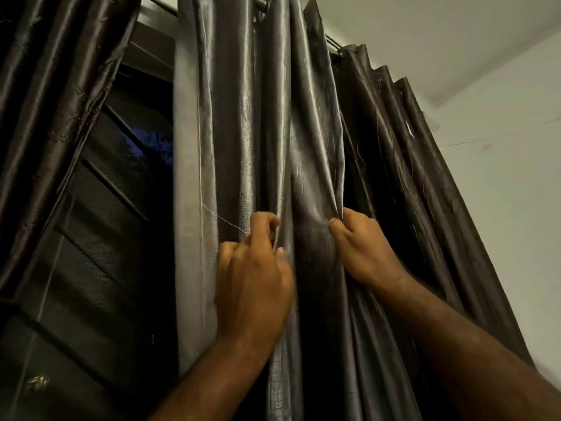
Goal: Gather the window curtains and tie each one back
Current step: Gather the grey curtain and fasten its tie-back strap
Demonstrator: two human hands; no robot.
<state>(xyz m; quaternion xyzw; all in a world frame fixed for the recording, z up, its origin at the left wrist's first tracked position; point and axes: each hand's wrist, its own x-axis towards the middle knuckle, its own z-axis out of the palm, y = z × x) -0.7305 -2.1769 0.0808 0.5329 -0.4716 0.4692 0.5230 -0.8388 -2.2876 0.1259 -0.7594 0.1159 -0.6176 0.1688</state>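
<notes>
A shiny grey curtain [239, 123] hangs in folds from a rod in the middle of the view. My left hand [252, 268] pinches one of its folds at about mid-height. My right hand [361, 250] grips the curtain's right edge, thumb in front, pulling it toward the left. A second dark curtain [422, 165] hangs in pleats further right along the same rod. A third dark curtain [51, 95] is swept aside at the upper left.
A dark louvred window [100, 238] shows between the left and middle curtains, with night sky behind it. A white wall [510, 189] and ceiling lie to the right. A thin loose thread hangs off the grey curtain near my left hand.
</notes>
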